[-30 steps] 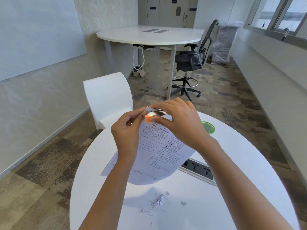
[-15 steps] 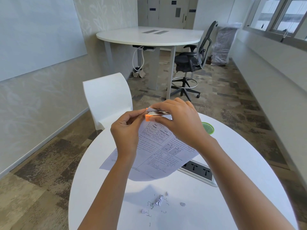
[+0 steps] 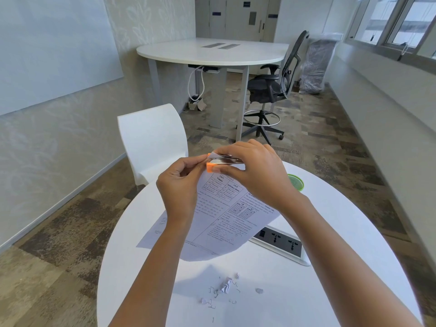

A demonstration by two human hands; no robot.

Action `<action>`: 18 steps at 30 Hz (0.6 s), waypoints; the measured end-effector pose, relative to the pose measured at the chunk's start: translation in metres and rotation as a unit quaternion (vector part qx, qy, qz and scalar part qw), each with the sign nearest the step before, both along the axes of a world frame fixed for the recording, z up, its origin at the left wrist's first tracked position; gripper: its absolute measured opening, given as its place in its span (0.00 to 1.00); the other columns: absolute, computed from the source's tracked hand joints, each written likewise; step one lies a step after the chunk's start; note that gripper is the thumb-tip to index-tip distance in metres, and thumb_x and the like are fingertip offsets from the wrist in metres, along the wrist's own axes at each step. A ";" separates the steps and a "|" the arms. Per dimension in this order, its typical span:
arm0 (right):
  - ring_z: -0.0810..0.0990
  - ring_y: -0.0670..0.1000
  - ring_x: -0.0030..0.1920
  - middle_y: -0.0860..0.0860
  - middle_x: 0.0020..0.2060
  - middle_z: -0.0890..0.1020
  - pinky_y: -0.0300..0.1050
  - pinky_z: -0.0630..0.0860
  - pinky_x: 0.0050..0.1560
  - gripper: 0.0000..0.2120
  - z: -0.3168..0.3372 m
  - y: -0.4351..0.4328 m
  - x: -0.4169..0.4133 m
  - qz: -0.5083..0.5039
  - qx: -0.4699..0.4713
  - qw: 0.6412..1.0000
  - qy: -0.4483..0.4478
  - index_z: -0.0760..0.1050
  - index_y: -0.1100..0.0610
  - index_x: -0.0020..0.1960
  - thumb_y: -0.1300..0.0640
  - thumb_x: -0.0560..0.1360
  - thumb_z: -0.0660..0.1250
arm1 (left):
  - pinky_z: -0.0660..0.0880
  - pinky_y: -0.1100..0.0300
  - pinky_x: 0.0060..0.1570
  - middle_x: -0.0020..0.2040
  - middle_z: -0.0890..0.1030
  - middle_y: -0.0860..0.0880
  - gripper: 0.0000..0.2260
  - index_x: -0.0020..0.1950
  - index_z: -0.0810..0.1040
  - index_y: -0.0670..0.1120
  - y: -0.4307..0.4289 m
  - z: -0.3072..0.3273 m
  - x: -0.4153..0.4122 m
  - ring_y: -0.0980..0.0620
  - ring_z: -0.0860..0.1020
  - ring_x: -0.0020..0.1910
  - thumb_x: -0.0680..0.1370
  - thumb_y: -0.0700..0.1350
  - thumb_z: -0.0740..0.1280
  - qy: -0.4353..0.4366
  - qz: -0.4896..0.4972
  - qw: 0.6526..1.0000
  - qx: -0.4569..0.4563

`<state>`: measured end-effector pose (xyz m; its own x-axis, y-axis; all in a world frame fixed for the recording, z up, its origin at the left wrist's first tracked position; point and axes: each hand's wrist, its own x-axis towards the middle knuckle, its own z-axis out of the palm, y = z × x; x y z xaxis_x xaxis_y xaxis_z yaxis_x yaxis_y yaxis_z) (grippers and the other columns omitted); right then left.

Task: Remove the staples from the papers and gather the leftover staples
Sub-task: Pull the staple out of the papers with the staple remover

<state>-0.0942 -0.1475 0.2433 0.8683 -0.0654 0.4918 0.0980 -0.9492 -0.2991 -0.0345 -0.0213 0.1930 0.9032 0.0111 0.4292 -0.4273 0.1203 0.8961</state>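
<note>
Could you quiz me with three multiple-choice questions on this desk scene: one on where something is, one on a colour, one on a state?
1. Where do the loose staples lie?
A. on the floor
B. on the round table, near the person
C. on the white chair

2. What colour is the staple remover's end?
A. orange
B. blue
C. black

3. How are the papers held?
A. flat on the table
B. rolled up
C. lifted at one corner

Answers: B, they are scattered with paper scraps below the sheets; A, orange shows beside the right hand; C, the left hand pinches the raised corner.
</note>
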 end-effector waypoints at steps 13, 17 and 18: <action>0.69 0.42 0.43 0.41 0.46 0.82 0.43 0.67 0.45 0.17 0.000 -0.007 0.001 0.025 0.035 0.999 0.004 0.78 0.42 0.55 0.37 0.72 0.63 | 0.77 0.68 0.44 0.39 0.83 0.64 0.09 0.44 0.82 0.58 0.003 0.002 0.001 0.61 0.81 0.43 0.72 0.43 0.72 0.001 -0.042 0.999 0.019; 0.72 0.44 0.45 0.42 0.47 0.82 0.45 0.70 0.48 0.16 0.001 -0.010 0.000 0.021 0.048 0.999 0.004 0.78 0.42 0.55 0.37 0.72 0.63 | 0.77 0.67 0.46 0.42 0.84 0.63 0.09 0.46 0.81 0.60 0.005 0.002 0.001 0.59 0.81 0.47 0.73 0.44 0.71 -0.008 -0.070 0.997 0.040; 0.72 0.44 0.45 0.41 0.48 0.82 0.46 0.70 0.48 0.16 0.000 -0.010 0.000 0.020 0.049 0.999 0.002 0.78 0.42 0.55 0.37 0.72 0.64 | 0.77 0.65 0.47 0.44 0.84 0.60 0.09 0.47 0.81 0.59 0.005 0.002 0.002 0.57 0.81 0.48 0.74 0.44 0.70 -0.010 -0.075 0.996 0.041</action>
